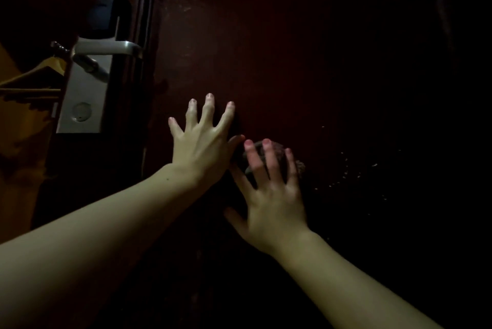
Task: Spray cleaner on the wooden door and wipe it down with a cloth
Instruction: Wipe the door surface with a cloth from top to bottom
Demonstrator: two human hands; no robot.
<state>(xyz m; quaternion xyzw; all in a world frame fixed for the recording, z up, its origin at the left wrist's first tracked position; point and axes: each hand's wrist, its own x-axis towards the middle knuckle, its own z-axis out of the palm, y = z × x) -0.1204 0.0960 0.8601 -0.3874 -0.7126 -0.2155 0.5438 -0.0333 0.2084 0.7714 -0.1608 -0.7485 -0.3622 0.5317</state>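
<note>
The dark reddish wooden door (pixel 279 49) fills most of the dim view. My left hand (pixel 202 142) lies flat against it with fingers spread and straight. Just to its right, my right hand (pixel 274 195) presses a dark cloth (pixel 279 153) onto the door with spread fingers; only the cloth's top edge shows between and beyond the fingertips. Small wet droplets (pixel 354 171) glint on the door to the right of the cloth. No spray bottle is in view.
At the door's left edge sits a silver lock plate (pixel 80 100) with a lever handle (pixel 106 48) and a black card reader (pixel 109 17) above it. Beyond the edge on the left I see dim orange-brown wooden furniture (pixel 29 84). The far right is in deep shadow.
</note>
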